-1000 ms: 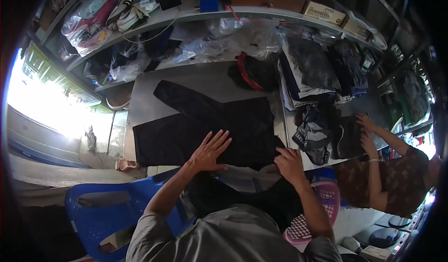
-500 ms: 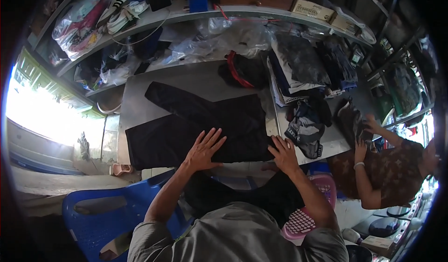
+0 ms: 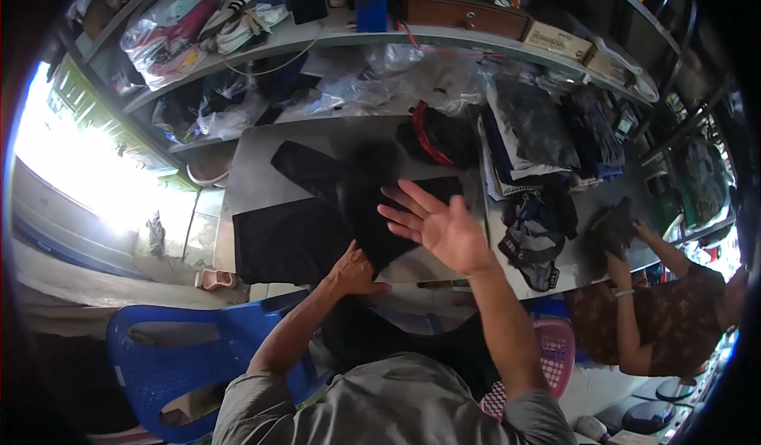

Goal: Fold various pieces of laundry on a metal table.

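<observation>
A black garment (image 3: 285,239), which looks like a pair of trousers, lies on the grey metal table (image 3: 261,179). One long part of it slants toward the far left, and its right side is folded over toward the middle. At the garment's near edge my left hand (image 3: 357,272) presses on the cloth with its thumb stretched out to the right; some of its fingertips are hard to make out. Raised above the garment's right part, my right hand (image 3: 444,227) is open, fingers spread and palm turned up, holding nothing.
Beyond the garment lies a black and red cloth item (image 3: 428,140). Folded clothes (image 3: 527,128) are stacked to the right, with grey and black underwear (image 3: 531,243) nearer. A co-worker (image 3: 666,314) handles dark cloth at far right. A blue chair (image 3: 166,366) stands left; a shelf (image 3: 357,36) runs behind.
My right hand has lifted off the garment's right edge, moved left and turned palm up. The garment's right part is now folded leftward. My left hand stays near the front edge. The view shifted slightly.
</observation>
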`<state>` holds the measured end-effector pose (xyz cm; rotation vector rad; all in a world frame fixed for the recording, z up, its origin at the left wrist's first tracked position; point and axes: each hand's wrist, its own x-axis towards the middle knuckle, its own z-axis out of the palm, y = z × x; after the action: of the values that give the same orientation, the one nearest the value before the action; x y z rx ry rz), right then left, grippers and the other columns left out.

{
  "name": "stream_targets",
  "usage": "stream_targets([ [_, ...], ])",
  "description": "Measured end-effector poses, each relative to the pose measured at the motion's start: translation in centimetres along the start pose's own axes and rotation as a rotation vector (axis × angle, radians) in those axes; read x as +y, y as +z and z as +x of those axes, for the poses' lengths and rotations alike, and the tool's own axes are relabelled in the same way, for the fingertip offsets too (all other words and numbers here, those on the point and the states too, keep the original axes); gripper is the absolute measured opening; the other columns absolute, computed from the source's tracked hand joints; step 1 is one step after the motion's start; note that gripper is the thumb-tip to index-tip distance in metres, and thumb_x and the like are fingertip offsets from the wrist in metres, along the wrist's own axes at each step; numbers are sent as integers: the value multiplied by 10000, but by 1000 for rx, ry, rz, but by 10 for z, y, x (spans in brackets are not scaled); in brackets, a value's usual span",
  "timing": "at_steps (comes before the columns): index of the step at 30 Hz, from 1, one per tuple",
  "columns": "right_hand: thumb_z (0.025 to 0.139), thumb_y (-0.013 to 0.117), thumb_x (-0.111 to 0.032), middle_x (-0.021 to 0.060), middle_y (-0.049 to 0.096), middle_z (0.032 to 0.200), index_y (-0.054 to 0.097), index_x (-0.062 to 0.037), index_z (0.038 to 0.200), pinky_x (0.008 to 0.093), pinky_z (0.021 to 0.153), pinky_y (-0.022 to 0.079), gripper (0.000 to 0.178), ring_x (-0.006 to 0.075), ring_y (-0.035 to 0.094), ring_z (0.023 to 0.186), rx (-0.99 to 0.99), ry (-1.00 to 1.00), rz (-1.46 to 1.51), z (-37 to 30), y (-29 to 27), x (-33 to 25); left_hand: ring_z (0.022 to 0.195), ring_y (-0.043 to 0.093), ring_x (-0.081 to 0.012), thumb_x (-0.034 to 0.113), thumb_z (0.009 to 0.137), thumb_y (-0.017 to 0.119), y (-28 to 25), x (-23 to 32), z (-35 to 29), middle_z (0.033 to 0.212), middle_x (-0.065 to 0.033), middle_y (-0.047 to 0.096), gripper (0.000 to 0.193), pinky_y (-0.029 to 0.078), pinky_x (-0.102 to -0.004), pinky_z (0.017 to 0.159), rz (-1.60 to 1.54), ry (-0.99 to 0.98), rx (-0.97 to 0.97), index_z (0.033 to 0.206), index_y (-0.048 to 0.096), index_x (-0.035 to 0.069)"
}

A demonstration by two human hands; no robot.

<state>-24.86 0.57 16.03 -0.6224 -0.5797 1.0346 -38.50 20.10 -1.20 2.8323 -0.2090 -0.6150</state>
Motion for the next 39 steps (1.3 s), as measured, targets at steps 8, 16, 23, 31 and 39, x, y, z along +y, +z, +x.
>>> stream_targets([
  [8, 895, 777, -164, 129, 658, 1317, 668, -83, 1290, 480, 1062, 466, 417, 331, 610, 1233, 547, -211, -1753, 19, -119, 107, 1203, 630, -355, 793, 868, 588, 2, -4, -5, 941, -154, 775, 847, 299, -506, 1208, -44, 96, 135, 896, 823, -20],
  [16, 928, 727, -122, 111, 653, 1076, 591, -80, 998, 518, 840, 441, 159, 350, 611, 1012, 886, -263, -1924, 2, -146, 103, 943, 664, -343, 792, 845, 628, 12, -13, -6, 827, -169, 694, 802, 431, -503, 1019, -18, 160, 307, 796, 748, 0],
  [23, 937, 686, -109, 131, 622, 1309, 627, -65, 1240, 533, 1058, 429, 311, 371, 569, 1246, 768, -416, -1821, 16, -105, 112, 871, 653, -347, 672, 913, 657, -2, -41, -8, 786, -138, 660, 649, 462, -484, 922, -211, 294, 420, 855, 743, 31],
  [31, 1017, 608, -346, 229, 321, 1680, 565, -157, 1511, 593, 1227, 267, 531, 430, 330, 1531, 330, -1, -2082, 9, -103, 149, 825, 697, -382, 253, 937, 741, -116, -200, 94, 855, -148, 675, 194, 548, -482, 698, -367, -325, 1204, 865, 725, 74],
  [39, 1002, 614, -348, 187, 352, 1661, 610, -200, 1473, 524, 1084, 358, 494, 392, 408, 1402, 434, 44, -2079, 1, -103, 152, 1089, 618, -405, 155, 925, 729, -115, -272, 145, 1132, -168, 653, 156, 515, -494, 925, -90, -324, 1077, 1064, 703, 88],
])
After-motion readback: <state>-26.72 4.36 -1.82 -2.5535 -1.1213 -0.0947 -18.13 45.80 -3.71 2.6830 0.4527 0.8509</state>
